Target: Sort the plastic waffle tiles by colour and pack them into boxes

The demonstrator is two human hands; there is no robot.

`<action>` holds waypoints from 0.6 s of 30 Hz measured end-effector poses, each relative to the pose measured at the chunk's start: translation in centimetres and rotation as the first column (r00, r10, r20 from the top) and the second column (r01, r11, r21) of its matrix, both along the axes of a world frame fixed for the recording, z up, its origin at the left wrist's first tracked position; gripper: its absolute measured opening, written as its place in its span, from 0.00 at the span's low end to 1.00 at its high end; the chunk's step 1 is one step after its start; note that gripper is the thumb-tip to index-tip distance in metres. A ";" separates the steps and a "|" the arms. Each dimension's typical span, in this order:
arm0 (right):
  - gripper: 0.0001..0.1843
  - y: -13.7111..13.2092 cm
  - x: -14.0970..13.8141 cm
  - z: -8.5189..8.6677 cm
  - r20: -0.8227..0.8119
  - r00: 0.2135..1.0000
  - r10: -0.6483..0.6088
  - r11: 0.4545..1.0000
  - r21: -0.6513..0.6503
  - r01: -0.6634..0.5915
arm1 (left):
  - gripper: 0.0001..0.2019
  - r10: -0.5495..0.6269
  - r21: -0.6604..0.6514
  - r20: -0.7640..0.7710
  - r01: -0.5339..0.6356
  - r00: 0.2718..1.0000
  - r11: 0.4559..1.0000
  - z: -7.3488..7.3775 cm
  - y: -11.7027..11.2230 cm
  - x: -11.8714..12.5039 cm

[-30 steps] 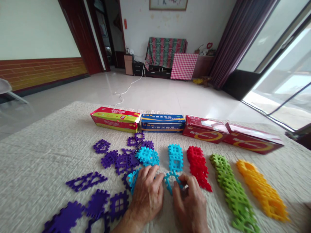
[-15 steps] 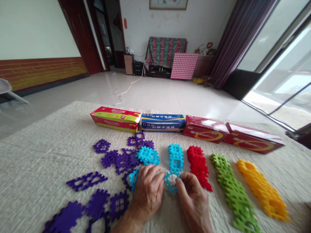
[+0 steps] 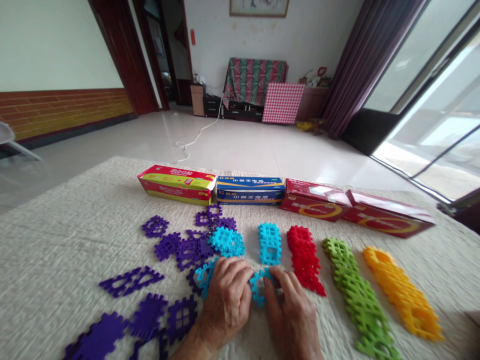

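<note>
My right hand (image 3: pixel 292 305) pinches a light-blue toothed plastic building piece (image 3: pixel 256 281) at its right edge with thumb and fingers. The piece has a large opening. My left hand (image 3: pixel 229 292) is closed beside its left edge, fingers curled down; what lies under them is hidden. Another light-blue piece (image 3: pixel 202 275) shows left of that hand. Just beyond it, more light-blue pieces (image 3: pixel 222 239) lie on the purple ones (image 3: pixel 187 252). A short light-blue row (image 3: pixel 270 242) lies ahead of my right hand, with a red row (image 3: pixel 303 257) to its right.
Farther right lie a green row (image 3: pixel 354 295) and a yellow row (image 3: pixel 405 292). Loose purple pieces (image 3: pixel 148 315) spread across the left. A red-and-yellow box (image 3: pixel 178 185), a blue box (image 3: pixel 250 191) and two dark red boxes (image 3: pixel 317 200) line the far side of the cream cloth (image 3: pixel 93 210).
My right hand has shifted left and its fingers have moved over more of the light-blue piece. The piece has moved slightly left and nearer to me, beside my left hand, which stays almost in place.
</note>
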State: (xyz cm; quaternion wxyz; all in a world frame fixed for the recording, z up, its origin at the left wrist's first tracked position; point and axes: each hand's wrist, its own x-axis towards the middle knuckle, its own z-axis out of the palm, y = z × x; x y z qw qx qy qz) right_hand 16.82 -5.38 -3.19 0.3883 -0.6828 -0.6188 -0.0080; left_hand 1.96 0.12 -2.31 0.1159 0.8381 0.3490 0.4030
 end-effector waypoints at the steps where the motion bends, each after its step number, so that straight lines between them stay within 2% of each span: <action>1: 0.09 0.0 0.1 -0.1 -0.002 1.000 -0.004 1.000 0.006 0.004 | 0.15 -0.006 -0.004 0.003 0.006 1.000 1.000 0.0 0.0 0.0; 5: 0.09 0.2 0.1 -0.4 -0.005 1.000 -0.029 0.999 0.026 0.029 | 0.14 -0.022 -0.031 0.005 0.022 1.000 0.999 0.1 -0.1 0.0; 10: 0.08 0.2 0.3 -0.2 0.018 1.000 0.010 1.000 -0.015 -0.010 | 0.12 -0.018 -0.033 0.026 0.019 1.000 0.999 0.0 -0.1 0.1; 18: 0.10 0.9 2.0 2.2 0.199 0.969 -0.148 0.985 0.118 0.126 | 0.11 -0.006 -0.032 0.047 0.007 0.999 0.999 -0.8 0.2 0.0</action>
